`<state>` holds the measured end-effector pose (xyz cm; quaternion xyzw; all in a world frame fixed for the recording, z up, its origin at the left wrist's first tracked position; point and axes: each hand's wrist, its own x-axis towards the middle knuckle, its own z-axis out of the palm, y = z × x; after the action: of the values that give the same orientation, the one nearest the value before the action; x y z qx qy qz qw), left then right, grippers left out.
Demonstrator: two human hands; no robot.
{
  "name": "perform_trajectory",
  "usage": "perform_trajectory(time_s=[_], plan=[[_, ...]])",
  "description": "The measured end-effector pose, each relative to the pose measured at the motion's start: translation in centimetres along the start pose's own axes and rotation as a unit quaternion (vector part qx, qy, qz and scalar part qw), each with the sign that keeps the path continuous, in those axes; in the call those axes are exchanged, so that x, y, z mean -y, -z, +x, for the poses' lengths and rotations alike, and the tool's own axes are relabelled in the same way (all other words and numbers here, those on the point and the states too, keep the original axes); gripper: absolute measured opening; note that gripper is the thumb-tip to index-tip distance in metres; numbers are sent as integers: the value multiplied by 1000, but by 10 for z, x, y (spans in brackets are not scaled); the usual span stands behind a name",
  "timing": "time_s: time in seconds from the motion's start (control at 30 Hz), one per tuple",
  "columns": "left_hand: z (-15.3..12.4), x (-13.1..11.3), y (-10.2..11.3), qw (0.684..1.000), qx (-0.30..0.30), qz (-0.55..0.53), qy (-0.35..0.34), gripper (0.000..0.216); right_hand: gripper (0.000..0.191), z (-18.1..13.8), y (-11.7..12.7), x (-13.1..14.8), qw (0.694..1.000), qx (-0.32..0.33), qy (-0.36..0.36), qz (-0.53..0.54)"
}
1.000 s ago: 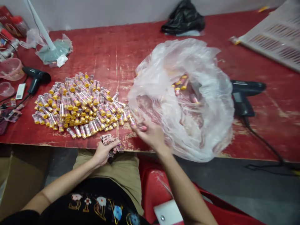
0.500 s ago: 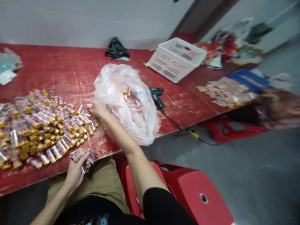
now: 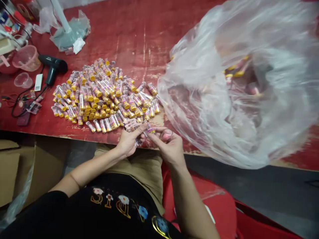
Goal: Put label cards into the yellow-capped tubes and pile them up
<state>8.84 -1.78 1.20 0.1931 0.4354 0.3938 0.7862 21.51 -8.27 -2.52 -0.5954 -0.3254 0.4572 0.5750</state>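
Note:
At the table's front edge, my left hand (image 3: 127, 142) is closed on a bunch of printed clear film pieces (image 3: 131, 124), their exact kind unclear. My right hand (image 3: 171, 146) meets it there, thumb and fingers pinching a small tube (image 3: 150, 128) with purple print and a yellow end. The fingertips of both hands almost touch around this tube and partly hide it. Just beyond the hands lies a big heap of small clear tubes (image 3: 99, 89) with yellow caps, with a short row of them along its near side.
A large translucent plastic bag (image 3: 199, 83) with some yellow-capped tubes inside stands to the right. On the left are a black hair dryer (image 3: 53, 66), a pink tub (image 3: 26, 58) and a lamp base (image 3: 71, 33). A cardboard box (image 3: 47, 166) is below left, a red stool (image 3: 214, 202) below right.
My right hand has come back from between the heap and the bag to my left hand, now with a small tube. The view has turned left and moved closer.

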Motion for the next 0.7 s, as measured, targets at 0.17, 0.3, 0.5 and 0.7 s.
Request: perform_trajectory(time_s=[0.17, 0.3, 0.5, 0.7], plan=[[-9, 2, -1, 999, -30, -13, 20, 55, 47, 1, -9, -6, 986, -17, 1, 164], [-7, 1, 0, 993, -67, -71, 63, 49, 45, -7, 0, -11, 975, -71, 39, 207], [-6, 2, 4, 981, -65, -140, 114, 41, 40, -29, 0, -17, 981, -83, 93, 150], [-5, -4, 6, 981, -60, -141, 118, 35, 40, -44, 1, -14, 990, 9, 108, -87]])
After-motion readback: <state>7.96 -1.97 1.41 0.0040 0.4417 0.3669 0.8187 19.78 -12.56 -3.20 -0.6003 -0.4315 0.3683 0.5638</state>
